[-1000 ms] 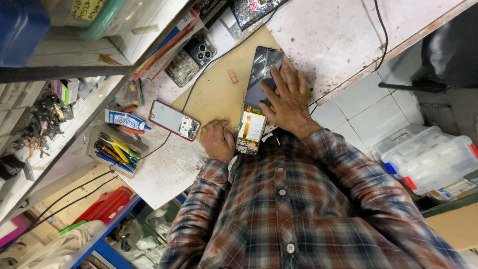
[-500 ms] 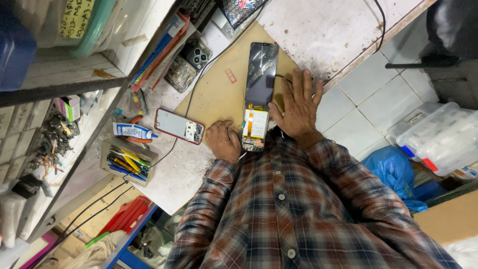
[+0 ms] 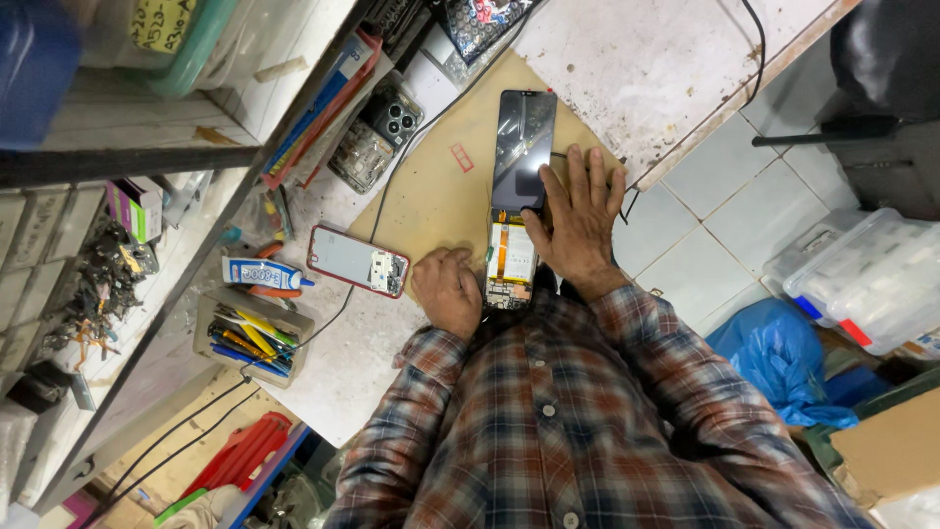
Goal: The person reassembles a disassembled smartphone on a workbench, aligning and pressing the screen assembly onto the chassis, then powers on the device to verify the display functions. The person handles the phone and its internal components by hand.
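Your right hand [image 3: 578,220] has slid off the detached black glass screen [image 3: 524,147], fingers spread flat beside it; left hand [image 3: 448,291] stays curled against the opened phone body [image 3: 511,264].

White workbench [image 3: 676,69], stained; a tan mat [image 3: 441,196] lies on it, a red-cased phone [image 3: 359,261] at the mat's edge, a tool tray [image 3: 253,336] near the bench's shelf-side edge.

Bare mat [image 3: 441,201] left of opened phone [image 3: 511,263]; red-cased phone [image 3: 358,261] blocks further left.

Two hands: left hand [image 3: 448,289], right hand [image 3: 578,217]. One opened phone [image 3: 512,263], one detached screen [image 3: 524,150], one red-cased phone [image 3: 358,260], one glue tube [image 3: 264,274].
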